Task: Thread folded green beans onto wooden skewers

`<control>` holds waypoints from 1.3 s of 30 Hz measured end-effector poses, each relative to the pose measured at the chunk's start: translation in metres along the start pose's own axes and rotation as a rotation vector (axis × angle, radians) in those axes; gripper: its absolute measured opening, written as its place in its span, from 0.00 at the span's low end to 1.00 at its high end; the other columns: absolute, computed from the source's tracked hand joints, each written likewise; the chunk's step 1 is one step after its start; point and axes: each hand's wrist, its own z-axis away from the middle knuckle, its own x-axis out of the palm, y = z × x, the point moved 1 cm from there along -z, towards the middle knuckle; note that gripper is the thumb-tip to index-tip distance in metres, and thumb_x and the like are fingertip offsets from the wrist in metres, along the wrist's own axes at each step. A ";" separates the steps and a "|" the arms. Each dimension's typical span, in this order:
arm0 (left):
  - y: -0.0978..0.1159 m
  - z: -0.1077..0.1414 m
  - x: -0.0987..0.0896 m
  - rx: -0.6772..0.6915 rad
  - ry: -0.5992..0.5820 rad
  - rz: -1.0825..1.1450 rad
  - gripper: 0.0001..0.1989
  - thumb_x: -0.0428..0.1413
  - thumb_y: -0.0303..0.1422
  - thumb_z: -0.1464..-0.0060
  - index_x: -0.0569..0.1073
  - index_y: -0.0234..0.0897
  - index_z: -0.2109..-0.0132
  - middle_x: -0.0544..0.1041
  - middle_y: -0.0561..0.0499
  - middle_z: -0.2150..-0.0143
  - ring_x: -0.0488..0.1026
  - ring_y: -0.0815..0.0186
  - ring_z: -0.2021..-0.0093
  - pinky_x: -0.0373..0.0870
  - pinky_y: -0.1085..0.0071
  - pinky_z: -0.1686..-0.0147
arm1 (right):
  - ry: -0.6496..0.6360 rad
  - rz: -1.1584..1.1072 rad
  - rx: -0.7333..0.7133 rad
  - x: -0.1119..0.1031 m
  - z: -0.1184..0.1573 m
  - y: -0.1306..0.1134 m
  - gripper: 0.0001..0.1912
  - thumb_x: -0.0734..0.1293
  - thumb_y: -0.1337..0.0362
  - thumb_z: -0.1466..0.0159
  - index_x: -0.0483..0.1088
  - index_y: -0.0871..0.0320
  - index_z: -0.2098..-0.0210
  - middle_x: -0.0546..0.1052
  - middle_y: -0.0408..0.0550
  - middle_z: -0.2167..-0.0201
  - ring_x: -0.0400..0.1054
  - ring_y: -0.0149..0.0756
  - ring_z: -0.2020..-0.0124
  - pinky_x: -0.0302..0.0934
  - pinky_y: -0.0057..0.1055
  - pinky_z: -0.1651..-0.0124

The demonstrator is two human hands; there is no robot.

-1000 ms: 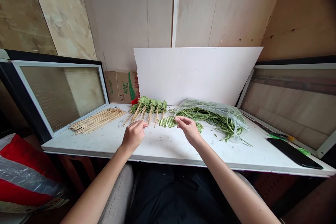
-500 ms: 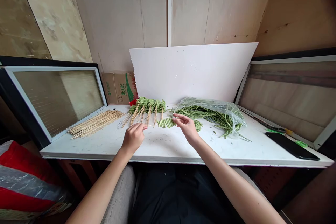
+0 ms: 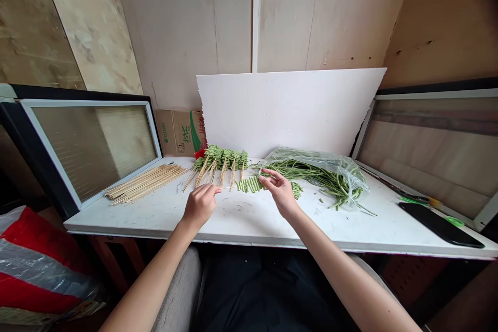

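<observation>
Level above the table, a thin bamboo skewer [image 3: 229,188] carries a row of short green bean pieces [image 3: 249,184]. My left hand [image 3: 200,204] is closed round the skewer's bare left end. At the other end, my right hand [image 3: 279,192] pinches the row between thumb and fingers; its grip hides the tip and the last pieces. Cut bean pieces [image 3: 296,190] lie behind my right wrist. Finished bean skewers [image 3: 223,158] are stacked behind my hands, sticks pointing towards me.
Bare skewers [image 3: 146,182] lie in a pile at left. Long green beans [image 3: 311,172] spill from a clear plastic bag [image 3: 350,168] at right. A black phone [image 3: 439,224] and scissors [image 3: 412,196] lie further right. A white board [image 3: 291,109] and a cardboard box [image 3: 175,132] stand behind.
The view has shifted slightly, so everything sits a little further right and lower. Both hands keep their hold on the loaded skewer, with hardly any movement between them.
</observation>
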 end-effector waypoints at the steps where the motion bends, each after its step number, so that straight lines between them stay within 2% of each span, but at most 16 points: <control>1: 0.000 0.000 -0.001 0.003 0.010 -0.001 0.21 0.45 0.11 0.49 0.76 0.37 0.62 0.83 0.49 0.65 0.81 0.62 0.64 0.77 0.68 0.63 | -0.006 0.012 0.009 0.000 0.000 -0.001 0.31 0.79 0.47 0.45 0.78 0.56 0.48 0.80 0.47 0.70 0.71 0.40 0.65 0.64 0.38 0.57; 4: -0.002 0.000 -0.002 0.007 0.049 0.002 0.21 0.45 0.11 0.48 0.76 0.37 0.63 0.83 0.49 0.65 0.81 0.62 0.63 0.77 0.68 0.63 | -0.074 0.049 0.040 0.000 0.002 -0.005 0.27 0.78 0.47 0.44 0.80 0.55 0.50 0.82 0.52 0.59 0.72 0.41 0.59 0.63 0.37 0.58; 6: -0.004 0.000 -0.002 -0.003 0.056 0.016 0.21 0.45 0.11 0.48 0.76 0.36 0.62 0.83 0.48 0.64 0.81 0.62 0.63 0.78 0.68 0.62 | -0.159 0.065 0.059 0.000 0.003 -0.007 0.24 0.78 0.47 0.44 0.81 0.55 0.55 0.82 0.53 0.56 0.72 0.42 0.57 0.63 0.36 0.57; 8: -0.006 0.001 -0.001 -0.015 0.054 0.030 0.21 0.45 0.11 0.49 0.76 0.36 0.62 0.83 0.48 0.64 0.81 0.63 0.63 0.78 0.68 0.61 | -0.211 0.079 0.073 0.001 0.004 -0.007 0.23 0.80 0.47 0.47 0.80 0.56 0.61 0.81 0.51 0.61 0.73 0.41 0.59 0.63 0.36 0.57; 12: -0.009 0.004 0.002 -0.020 0.046 0.023 0.21 0.45 0.11 0.49 0.76 0.36 0.62 0.83 0.48 0.65 0.81 0.62 0.63 0.78 0.67 0.61 | -0.162 0.085 0.120 0.001 0.003 -0.002 0.25 0.82 0.45 0.53 0.77 0.57 0.68 0.79 0.47 0.70 0.74 0.41 0.64 0.63 0.36 0.59; 14: -0.010 0.005 0.003 -0.022 0.033 0.015 0.21 0.45 0.11 0.49 0.76 0.36 0.62 0.83 0.48 0.64 0.81 0.61 0.62 0.78 0.67 0.61 | -0.135 0.074 0.141 0.000 0.002 0.001 0.27 0.83 0.46 0.55 0.78 0.57 0.65 0.79 0.46 0.71 0.74 0.42 0.63 0.65 0.38 0.57; 17: -0.010 0.006 0.004 -0.016 0.017 0.004 0.21 0.45 0.11 0.49 0.76 0.37 0.62 0.83 0.48 0.64 0.81 0.61 0.62 0.77 0.67 0.61 | -0.106 0.094 0.127 -0.002 -0.001 0.003 0.31 0.84 0.49 0.55 0.79 0.57 0.57 0.79 0.47 0.71 0.76 0.46 0.59 0.65 0.43 0.49; 21: -0.009 0.008 0.006 -0.002 0.016 0.007 0.21 0.45 0.11 0.48 0.76 0.36 0.61 0.84 0.47 0.63 0.81 0.61 0.61 0.77 0.67 0.60 | -0.084 0.112 0.095 -0.003 -0.003 0.004 0.36 0.84 0.51 0.54 0.79 0.57 0.49 0.79 0.45 0.72 0.76 0.45 0.59 0.63 0.47 0.43; 28: -0.013 0.006 0.010 -0.116 -0.094 0.038 0.15 0.51 0.18 0.40 0.78 0.39 0.58 0.83 0.48 0.61 0.80 0.60 0.61 0.76 0.66 0.60 | -0.007 0.165 0.046 -0.014 -0.009 0.009 0.37 0.83 0.47 0.53 0.79 0.57 0.48 0.80 0.47 0.69 0.75 0.44 0.61 0.65 0.45 0.48; 33: -0.022 0.003 0.006 -0.146 -0.170 0.011 0.16 0.51 0.18 0.41 0.80 0.39 0.57 0.81 0.47 0.62 0.78 0.61 0.62 0.75 0.67 0.61 | 0.035 0.192 0.048 -0.027 -0.017 0.018 0.37 0.82 0.46 0.53 0.79 0.57 0.48 0.80 0.48 0.67 0.75 0.45 0.61 0.66 0.42 0.53; 36: -0.024 0.004 0.007 -0.169 -0.194 -0.045 0.15 0.52 0.18 0.43 0.81 0.38 0.62 0.80 0.47 0.65 0.77 0.61 0.65 0.74 0.67 0.64 | 0.060 0.245 0.037 -0.031 -0.019 0.023 0.38 0.82 0.45 0.53 0.79 0.58 0.48 0.81 0.50 0.66 0.75 0.48 0.60 0.66 0.42 0.55; 39: -0.026 0.008 0.010 -0.246 -0.189 -0.064 0.14 0.53 0.17 0.46 0.79 0.38 0.68 0.80 0.47 0.68 0.77 0.60 0.66 0.73 0.67 0.66 | 0.030 0.294 0.034 -0.031 -0.019 0.025 0.38 0.80 0.44 0.49 0.77 0.58 0.45 0.82 0.52 0.64 0.76 0.50 0.58 0.66 0.44 0.54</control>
